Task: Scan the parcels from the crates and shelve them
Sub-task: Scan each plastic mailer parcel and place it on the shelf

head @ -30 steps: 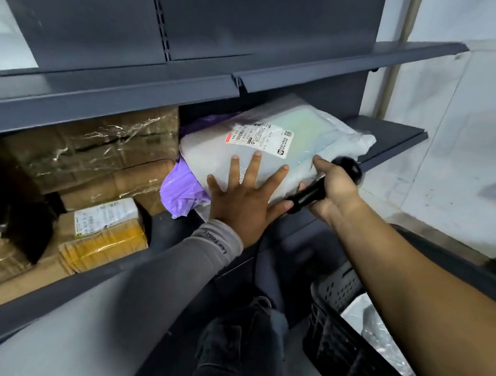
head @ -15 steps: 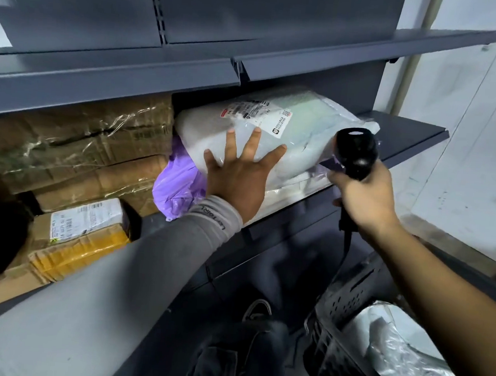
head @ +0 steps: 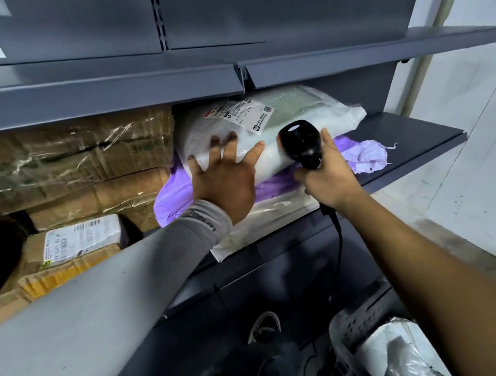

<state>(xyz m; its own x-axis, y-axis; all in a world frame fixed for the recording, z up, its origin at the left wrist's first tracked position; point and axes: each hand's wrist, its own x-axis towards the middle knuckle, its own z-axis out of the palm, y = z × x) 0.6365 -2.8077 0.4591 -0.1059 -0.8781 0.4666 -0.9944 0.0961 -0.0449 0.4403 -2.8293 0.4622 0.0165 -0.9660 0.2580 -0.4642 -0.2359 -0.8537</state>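
White parcel [head: 276, 137] under left hand [head: 226, 183], label [head: 240, 115] blurred, scanner [head: 301, 143] gripped

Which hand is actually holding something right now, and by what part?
The right hand grips the black scanner by its handle. The left hand holds nothing; its spread fingers press the white parcel on the shelf.

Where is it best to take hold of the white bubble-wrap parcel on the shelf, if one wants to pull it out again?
Probably at the white parcel's rounded front edge, coming from the open front of the shelf. It lies flat on a purple bag, the upper shelf hangs close above it, and cardboard boxes stand at its left. The left hand already presses there, fingers spread.
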